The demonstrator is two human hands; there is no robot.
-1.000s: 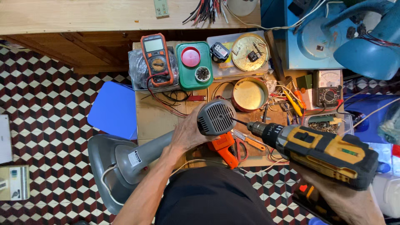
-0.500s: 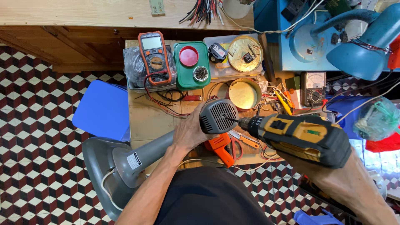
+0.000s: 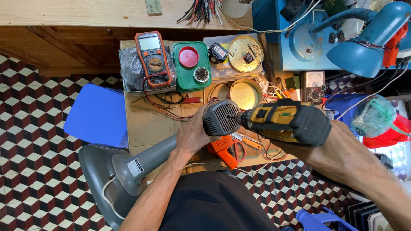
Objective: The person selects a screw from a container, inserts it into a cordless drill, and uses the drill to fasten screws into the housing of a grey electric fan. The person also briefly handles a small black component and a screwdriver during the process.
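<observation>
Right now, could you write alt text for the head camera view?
A left hand steadies a grey fan motor housing while the right hand presses a yellow-black cordless drill against it, above a cluttered workbench.

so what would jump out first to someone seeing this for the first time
In the middle, the right hand aims a yellow and black cordless drill at the grey vented motor housing of a fan stand, which the left hand grips. Behind, an orange multimeter lies on the cluttered wooden bench.
</observation>
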